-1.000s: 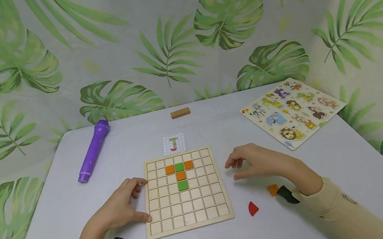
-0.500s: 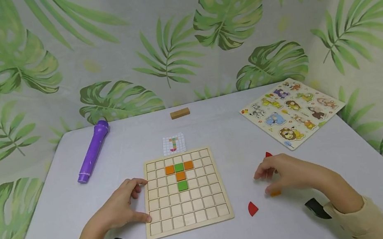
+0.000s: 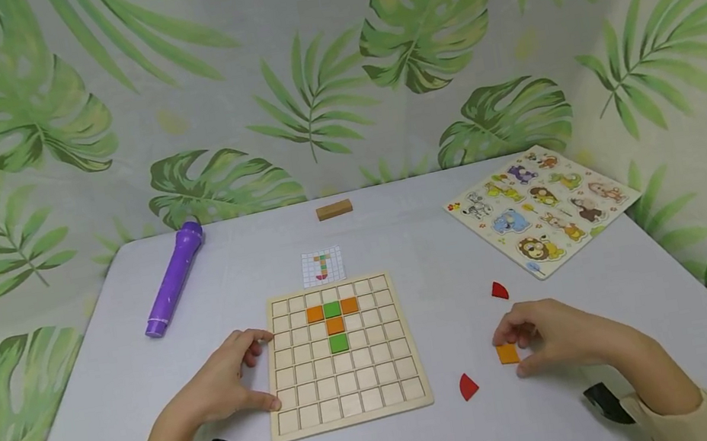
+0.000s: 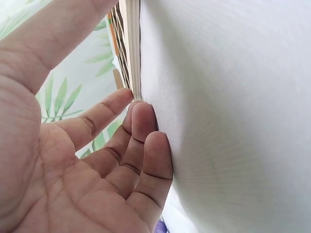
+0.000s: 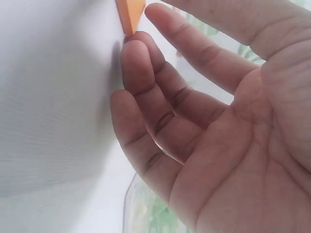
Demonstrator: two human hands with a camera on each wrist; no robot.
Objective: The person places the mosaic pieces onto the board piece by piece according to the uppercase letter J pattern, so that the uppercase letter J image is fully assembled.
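A square wooden grid board (image 3: 311, 413) lies on the table, with orange and green square tiles in a T shape in its cells. At the board's left edge, the index fingertip and thumb of my left hand (image 3: 226, 379) touch the rim. My right hand (image 3: 555, 335) is low over the table around a loose orange square tile (image 3: 507, 354), fingertips at its far edge and thumb by its near right corner. The right wrist view shows that orange tile (image 5: 130, 14) beside the index fingertip; the thumb's tip is out of that view. Two red quarter-circle pieces, one farther (image 3: 500, 290) and one nearer (image 3: 468, 387), lie close by.
Behind the board lies a small pattern card (image 3: 322, 266) with a coloured figure on a grid. A purple microphone-shaped stick (image 3: 174, 280) lies at the left, a wooden block (image 3: 334, 210) at the back. An animal puzzle board (image 3: 542, 210) occupies the back right.
My right hand has moved right and toward me, from beside the grid board to the orange tile, uncovering the farther red piece. The left hand and board have stayed put.
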